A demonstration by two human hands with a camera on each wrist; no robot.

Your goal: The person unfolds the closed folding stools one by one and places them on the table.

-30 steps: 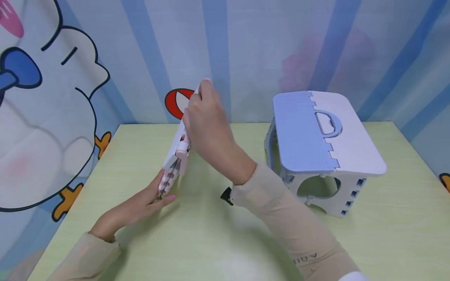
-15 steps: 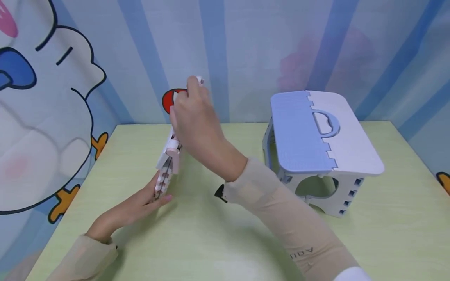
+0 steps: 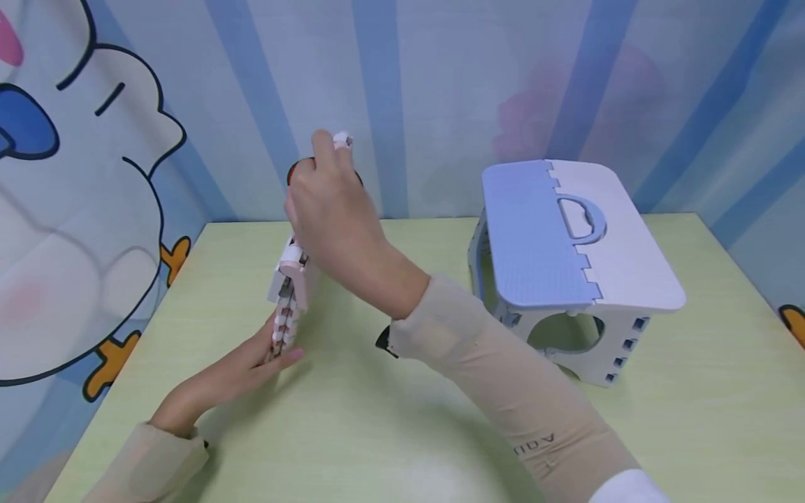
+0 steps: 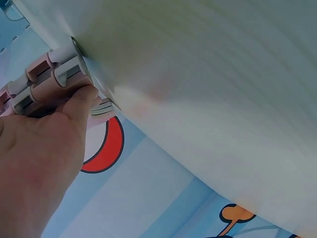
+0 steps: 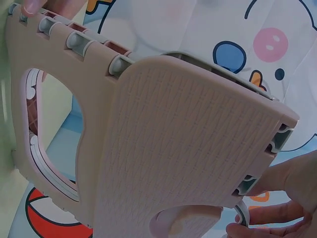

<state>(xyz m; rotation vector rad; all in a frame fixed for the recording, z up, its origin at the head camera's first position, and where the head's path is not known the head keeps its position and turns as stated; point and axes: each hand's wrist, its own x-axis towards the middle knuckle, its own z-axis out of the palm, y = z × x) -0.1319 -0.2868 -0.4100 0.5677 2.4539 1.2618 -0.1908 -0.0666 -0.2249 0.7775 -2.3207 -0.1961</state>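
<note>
A folded pink-and-white folding step stool (image 3: 294,279) stands on edge over the left part of the table, seen nearly edge-on in the head view. My left hand (image 3: 235,381) grips its lower end, thumb on the near side; the left wrist view has this hand (image 4: 42,153) against the hinged edge. Up at the top, my right hand (image 3: 333,206) holds the stool with curled fingers and hides much of that end. In the right wrist view, the textured pink seat panel (image 5: 193,124) is folded flat, and my right hand (image 5: 285,196) pinches near the handle cutout.
A blue-and-white folding stool (image 3: 534,237) stands unfolded on the right of the pale green table (image 3: 390,419), its handle on top. Behind the table's far edge hangs a striped blue backdrop (image 3: 440,105) with cartoon figures.
My right hand and the top of the pink-and-white stool have moved left, and more of the stool's upper corner shows. My left hand has stayed at the lower end, shifting only slightly.
</note>
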